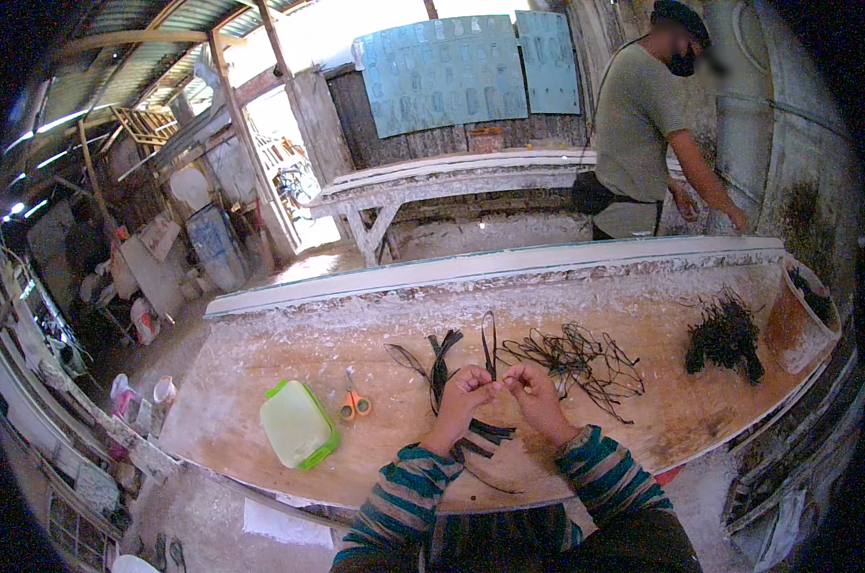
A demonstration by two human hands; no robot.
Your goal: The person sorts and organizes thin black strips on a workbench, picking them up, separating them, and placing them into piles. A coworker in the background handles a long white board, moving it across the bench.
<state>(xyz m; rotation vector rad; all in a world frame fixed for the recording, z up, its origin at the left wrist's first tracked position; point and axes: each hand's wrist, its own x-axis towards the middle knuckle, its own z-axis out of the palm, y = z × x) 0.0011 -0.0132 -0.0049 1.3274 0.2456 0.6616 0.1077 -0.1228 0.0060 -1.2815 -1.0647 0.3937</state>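
Through the head view I have both bare hands over the wooden table point(232, 382), meeting at the foot of a thin black loop point(490, 358) that stands up from the fingertips. The left hand point(463, 396) pinches it; the right hand point(533, 393) closes in a pinch right beside, seemingly on the same strand, though the exact end under each is too small for me to make out.

My worry is slippage: the strand looks thin and springy, so a slack pinch could let the loop flick loose. Just right of the hands lies a mess of tangled black cords point(585, 358); a trailing end could snag there. Black strips point(440, 368) pass behind and below the left hand, and a dragging sleeve might shift them. The orange-handled scissors point(354, 405) lie beside the green-rimmed container point(299, 425), where a leftward elbow sweep could knock them.
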